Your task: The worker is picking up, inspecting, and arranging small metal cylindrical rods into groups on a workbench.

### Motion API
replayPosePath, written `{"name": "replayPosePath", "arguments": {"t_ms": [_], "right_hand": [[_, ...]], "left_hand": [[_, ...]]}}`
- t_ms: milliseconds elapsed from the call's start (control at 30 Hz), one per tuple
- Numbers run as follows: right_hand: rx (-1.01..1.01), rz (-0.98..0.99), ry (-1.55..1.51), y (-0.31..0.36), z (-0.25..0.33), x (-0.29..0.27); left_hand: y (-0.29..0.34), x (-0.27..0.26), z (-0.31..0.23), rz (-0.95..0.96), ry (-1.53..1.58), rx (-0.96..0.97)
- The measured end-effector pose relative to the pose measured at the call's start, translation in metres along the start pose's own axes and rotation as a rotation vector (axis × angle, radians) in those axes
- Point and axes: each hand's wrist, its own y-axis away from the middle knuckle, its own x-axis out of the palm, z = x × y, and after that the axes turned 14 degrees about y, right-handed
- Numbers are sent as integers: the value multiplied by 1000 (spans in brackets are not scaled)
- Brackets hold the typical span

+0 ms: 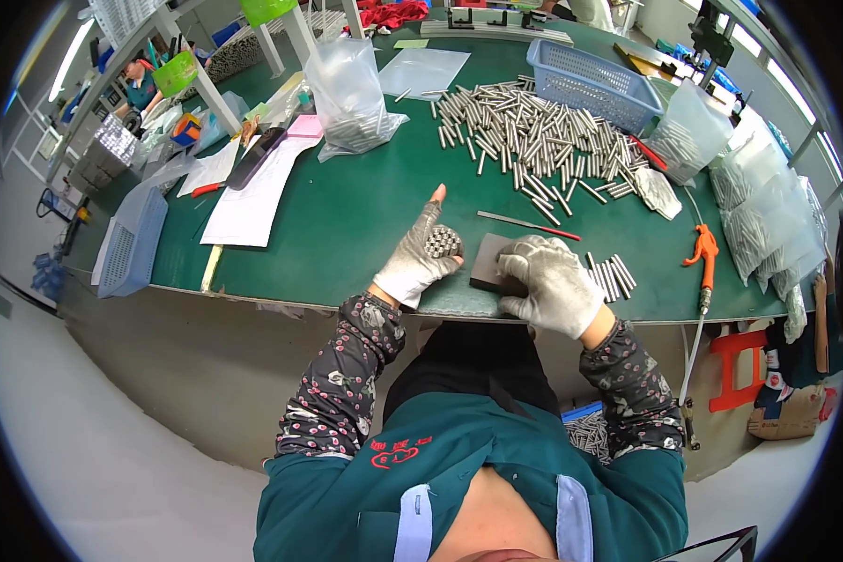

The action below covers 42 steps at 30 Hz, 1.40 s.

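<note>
My left hand (408, 270), in a white and grey glove, is closed around a bundle of metal pins (443, 243). The ends of the pins face up, and my thumb points away from me. Close by on the right, my gloved right hand (560, 288) grips a dark grey block (485, 264) near the table's front edge, its fingers curled over the block's right side. Beside that hand several pins (613, 278) lie in a loose row. A thin file (525, 224) with a red handle rests just beyond the block. Farther back spreads a large heap of pins (534, 131).
Behind the heap stands a blue plastic basket (598, 86). Bags of pins (354, 98) are at the left and right. An orange air gun (702, 255) with a hose lies at the right edge; papers (253, 208) and another blue basket (133, 242) are on the left.
</note>
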Motion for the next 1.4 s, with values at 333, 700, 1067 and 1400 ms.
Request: {"name": "replayPosePath", "arguments": {"t_ms": [333,700,1067,1400], "right_hand": [[169,-51,130,-7,-2,19],[209,-530,126,-54,-5,-1],[-101,-437,10,-54,19,8],[313,-480,304,-61,-8,0]], "left_hand": [[-1,3,-1,-1,118,-28],[-1,7,-9,77,447,-130],[-7,-3,20,29,40,158],[-1,9,-10,18,495,-235]]}}
